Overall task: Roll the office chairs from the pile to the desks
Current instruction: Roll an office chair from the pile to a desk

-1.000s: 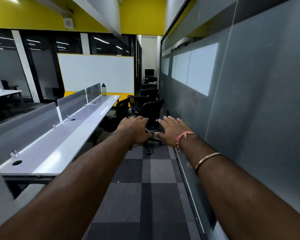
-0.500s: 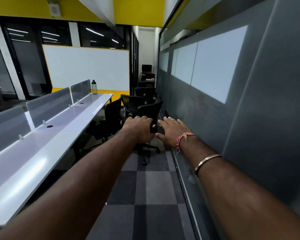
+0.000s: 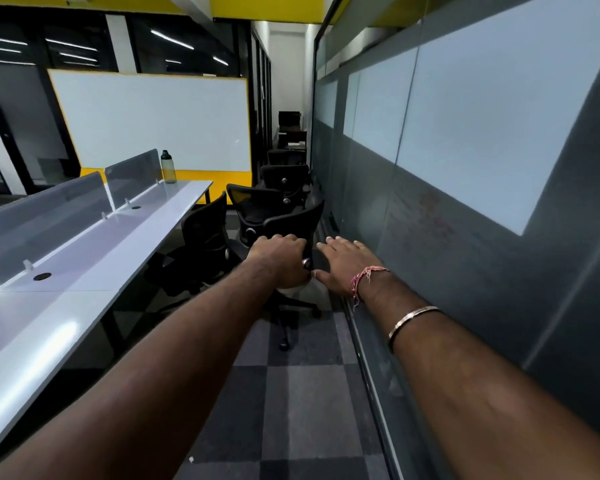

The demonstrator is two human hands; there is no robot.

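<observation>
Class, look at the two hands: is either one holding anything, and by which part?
The left hand grips the nearest office chair by its backrest's lower edge. The right hand is open and holds nothing.

A black office chair [image 3: 291, 226] with a curved backrest is seen standing upright on the checkered carpet floor in the aisle beside the glass wall, its star base and castors visible beneath. A second black chair [image 3: 205, 233] is placed just beside the edge of the long white tabletop [image 3: 94, 268], facing it. Further black chairs [image 3: 278, 188] are lined up close together behind, along the wall, partly hidden by one another.
</observation>
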